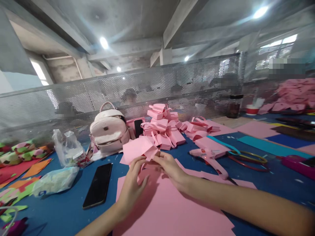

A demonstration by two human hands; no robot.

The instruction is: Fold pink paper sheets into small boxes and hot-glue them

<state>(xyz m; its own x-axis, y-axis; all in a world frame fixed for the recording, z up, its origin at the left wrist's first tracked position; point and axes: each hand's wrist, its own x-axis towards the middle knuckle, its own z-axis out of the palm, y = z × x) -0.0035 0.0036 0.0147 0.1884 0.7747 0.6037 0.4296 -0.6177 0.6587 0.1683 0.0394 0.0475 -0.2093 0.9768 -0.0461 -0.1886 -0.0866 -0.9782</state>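
Between my two hands is a folded piece of pink foam sheet [139, 149], raised above the table. My left hand [135, 178] has its fingers closed on its lower left part. The fingers of my right hand [169, 165] pinch its right corner, and their tips are partly hidden. Below my hands lie large flat pink sheets [172, 209]. A pink glue gun [209, 159] rests on its side to the right of my right hand. Straight ahead is a heap of finished-looking small pink bags with strap handles [162, 127].
A black phone [97, 185] lies left of the sheets. Behind it stand a pale backpack [109, 131] and a clear plastic bag [69, 149]. Blue strips [265, 146] and a magenta tool [299, 165] lie at right. A perforated metal screen [98, 93] borders the table's far side.
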